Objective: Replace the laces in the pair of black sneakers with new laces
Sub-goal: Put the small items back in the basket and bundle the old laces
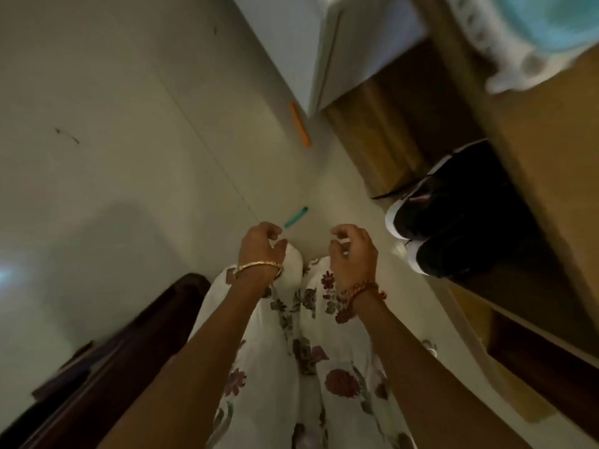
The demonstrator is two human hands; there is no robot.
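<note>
Start of the job: both hands, left and right, loosely curled, empty; sneakers at two o'clock need fetching.

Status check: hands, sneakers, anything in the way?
Left hand and right hand loosely curled, holding nothing. Black sneakers untouched under wooden shelf, off to the right. Nothing blocking the reach.

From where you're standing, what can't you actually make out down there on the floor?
- Sneakers, head view: whether they have laces; too dark, and they sit partly under the wooden furniture.
- Orange item and teal item on the floor: too small and blurred to identify.
- White and blue object, top right: blurred and cut by the frame edge.
- Left hand and right hand: nothing visible in either.
</note>
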